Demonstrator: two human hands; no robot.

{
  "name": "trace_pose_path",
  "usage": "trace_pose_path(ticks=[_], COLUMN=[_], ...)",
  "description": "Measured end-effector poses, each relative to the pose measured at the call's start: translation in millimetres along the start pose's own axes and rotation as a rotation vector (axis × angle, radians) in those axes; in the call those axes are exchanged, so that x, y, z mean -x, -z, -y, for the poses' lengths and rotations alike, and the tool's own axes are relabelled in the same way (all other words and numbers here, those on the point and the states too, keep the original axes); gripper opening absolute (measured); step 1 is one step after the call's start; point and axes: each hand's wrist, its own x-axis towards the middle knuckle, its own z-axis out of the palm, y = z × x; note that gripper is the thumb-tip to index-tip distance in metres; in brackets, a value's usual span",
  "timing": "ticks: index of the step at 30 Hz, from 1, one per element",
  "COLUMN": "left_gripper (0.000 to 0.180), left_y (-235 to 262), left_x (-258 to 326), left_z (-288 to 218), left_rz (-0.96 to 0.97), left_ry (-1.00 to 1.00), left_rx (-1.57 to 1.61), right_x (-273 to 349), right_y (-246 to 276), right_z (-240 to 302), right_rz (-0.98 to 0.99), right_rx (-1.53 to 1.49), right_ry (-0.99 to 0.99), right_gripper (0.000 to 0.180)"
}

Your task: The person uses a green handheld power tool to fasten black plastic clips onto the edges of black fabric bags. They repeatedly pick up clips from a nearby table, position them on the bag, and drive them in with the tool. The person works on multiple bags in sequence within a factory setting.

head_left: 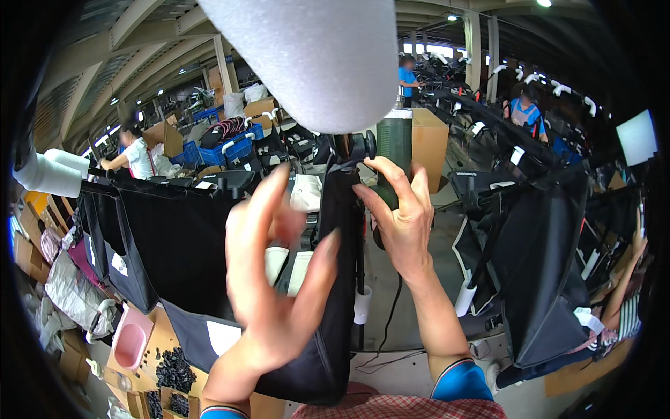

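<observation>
The person stands at a hanging stroller frame, directly in front at chest height. The black fabric panel (335, 230) is draped over a vertical black tube (360, 272). The left hand (276, 279) is spread open, fingers against the cloth, gripping nothing. The right hand (401, 216) curls onto the panel's upper edge, beside a dark green cylinder (395, 150). The cloth looks soft, light and limp; hold it by the seam, or by the rigid tube under the foam-wrapped handle (314, 63)

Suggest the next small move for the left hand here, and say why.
Probably close the left hand onto the black fabric panel: its fingers are spread open beside it, gripping nothing, while the right hand already holds the dark tool at the panel's top.
</observation>
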Motion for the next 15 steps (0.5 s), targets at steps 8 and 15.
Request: trace_pose_path(ticks=[8, 15], left_gripper=[0.031, 0.029], left_y=[-59, -70], left_x=[-20, -15], left_z=[57, 65], left_rz=[0.260, 0.217], left_ry=[0.336, 0.291], left_rx=[0.383, 0.381], right_x=[20, 110], right_y=[40, 110], right_z=[-2, 24], right_rz=[0.219, 0.466], right_rx=[-0.594, -1.019], right_ry=[-0.303, -0.795], right_gripper=[0.081, 0.132])
